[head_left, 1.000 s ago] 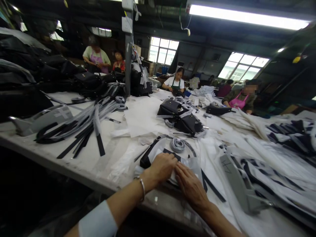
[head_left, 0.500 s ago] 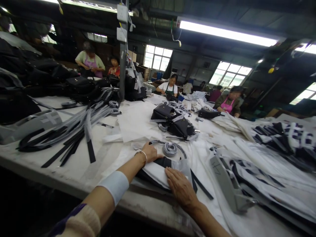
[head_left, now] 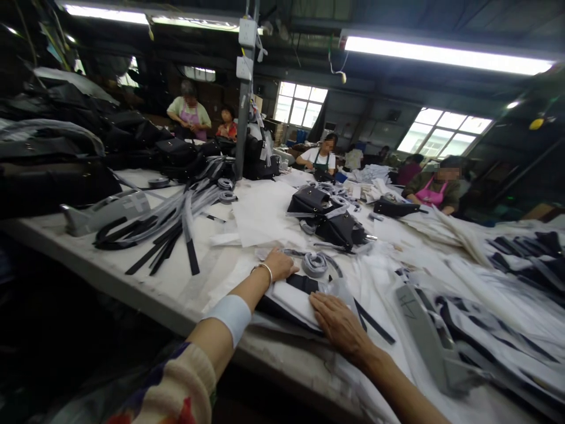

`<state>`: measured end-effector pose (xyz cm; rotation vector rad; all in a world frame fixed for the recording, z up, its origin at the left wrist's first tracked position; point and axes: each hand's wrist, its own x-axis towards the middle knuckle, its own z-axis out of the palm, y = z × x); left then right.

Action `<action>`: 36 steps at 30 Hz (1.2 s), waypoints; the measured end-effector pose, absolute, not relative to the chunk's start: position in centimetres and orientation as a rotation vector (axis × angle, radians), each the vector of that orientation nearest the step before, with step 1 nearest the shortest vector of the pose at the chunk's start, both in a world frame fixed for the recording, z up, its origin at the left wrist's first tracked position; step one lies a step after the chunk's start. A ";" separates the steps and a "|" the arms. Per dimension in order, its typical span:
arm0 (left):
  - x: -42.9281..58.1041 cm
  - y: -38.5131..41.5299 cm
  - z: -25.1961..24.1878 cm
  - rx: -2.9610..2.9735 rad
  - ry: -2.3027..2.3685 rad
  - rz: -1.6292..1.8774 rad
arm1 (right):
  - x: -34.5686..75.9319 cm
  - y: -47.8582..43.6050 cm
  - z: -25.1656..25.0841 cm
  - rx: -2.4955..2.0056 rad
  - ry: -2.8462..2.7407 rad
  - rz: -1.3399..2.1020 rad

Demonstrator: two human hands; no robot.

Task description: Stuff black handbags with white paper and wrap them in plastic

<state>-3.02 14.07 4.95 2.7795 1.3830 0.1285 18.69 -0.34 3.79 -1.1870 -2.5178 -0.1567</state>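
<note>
At lower centre of the frame, the bag (head_left: 282,311) slants down rightward on the bench (head_left: 172,288); right hand (head_left: 338,321) flat across its paper (head_left: 295,299), left hand (head_left: 281,264) nearer its upper edge, grip unclear.

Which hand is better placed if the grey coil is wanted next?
Probably the left hand: it is nearer the grey coil, while the right hand rests on the white material.
</note>
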 end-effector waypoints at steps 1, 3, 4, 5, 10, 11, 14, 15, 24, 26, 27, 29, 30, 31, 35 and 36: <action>-3.1 14.1 4.8 2.773 1.399 0.131 | 18.0 -0.4 4.4 -1.200 -2.511 -0.143; -3.2 14.2 4.6 2.761 1.429 0.131 | 15.9 -0.7 5.5 -1.241 -2.482 -0.093; -3.4 14.2 4.5 2.755 1.443 0.128 | 14.7 -0.8 5.8 -1.262 -2.476 -0.055; -3.4 14.2 4.5 2.749 1.457 0.124 | 13.4 -0.9 5.8 -1.281 -2.482 -0.014; -3.9 13.9 4.3 2.710 1.510 0.087 | 9.8 -1.0 3.6 -1.347 -2.536 0.034; -4.0 13.8 4.3 2.702 1.516 0.077 | 9.8 -1.0 3.0 -1.339 -2.534 0.012; -4.9 13.3 4.6 2.694 1.520 0.067 | 10.1 -1.0 2.1 -1.282 -2.531 -0.035; -5.4 13.1 4.7 2.698 1.516 0.073 | 10.2 -1.1 2.0 -1.268 -2.529 -0.041; -7.5 12.7 4.4 2.676 1.411 0.194 | 9.8 -1.4 2.6 -1.226 -2.557 0.067; -7.8 12.7 4.8 2.642 1.427 0.305 | 9.8 -1.4 2.6 -1.226 -2.551 0.076; -8.2 12.4 5.2 2.629 1.435 0.379 | 9.8 -1.4 2.6 -1.224 -2.545 0.079; -9.7 10.7 6.0 2.616 1.427 0.533 | 9.8 -1.4 2.5 -1.220 -2.526 0.085; -10.7 9.3 6.4 2.615 1.411 0.597 | 9.8 -1.4 2.5 -1.217 -2.513 0.087; -11.7 7.5 6.6 2.623 1.374 0.642 | 9.8 -1.4 2.4 -1.213 -2.498 0.087; -14.6 -0.4 5.7 2.757 1.056 0.775 | 9.8 -1.4 2.0 -1.186 -2.464 0.081; -14.7 -1.9 5.1 2.816 1.041 0.828 | 9.8 -1.4 2.0 -1.178 -2.461 0.078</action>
